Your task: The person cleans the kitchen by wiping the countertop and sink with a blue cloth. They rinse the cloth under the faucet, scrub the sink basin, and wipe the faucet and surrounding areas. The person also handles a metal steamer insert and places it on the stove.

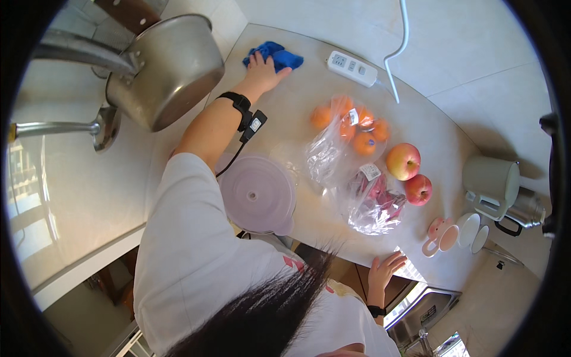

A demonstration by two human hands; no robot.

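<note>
In the far left corner of the countertop, my left hand (263,73) presses palm down on a crumpled blue cloth (287,59). Its fingers grip into the fabric, and the thumb rests out at the cloth's right edge. My right hand (384,271) lies on the front edge of the counter, fingers spread, holding nothing. Below my left forearm stands a round container with a pale lilac lid (263,196). A clear plastic bag of oranges (366,143) is at mid-counter. Nearer to me lies a second clear bag with dark red fruit (379,192), beside two apples (403,161).
A white power strip (352,69) with a cable lies by the back wall. At left hang a steel saucepan (174,67) and a ladle (107,129). A pale green kettle (490,180), a pink mug (444,236) and white cups (468,228) stand right, near a steel sink (419,308).
</note>
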